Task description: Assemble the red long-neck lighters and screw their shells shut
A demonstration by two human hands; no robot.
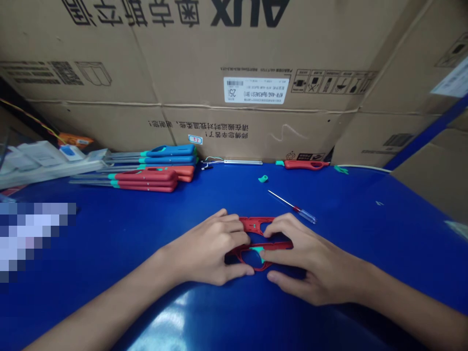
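Observation:
Two red plastic handle halves (pixel 256 225) lie on the blue table (pixel 109 234) at its middle, one behind the other. The nearer half carries a small teal trigger piece (pixel 259 250). My left hand (pixel 212 251) curls over the left ends of both halves, thumb under the nearer one. My right hand (pixel 310 263) presses on the right ends, its fingertips pinching by the teal piece. Both hands are closed on the red parts.
A thin screwdriver (pixel 292 207) with a clear handle lies just behind my right hand. A loose teal clip (pixel 262 179) and a red-handled tool (pixel 303 165) lie further back. Stacked red and blue tools (pixel 153 170) sit at back left. Large cardboard boxes (pixel 234 73) wall the rear.

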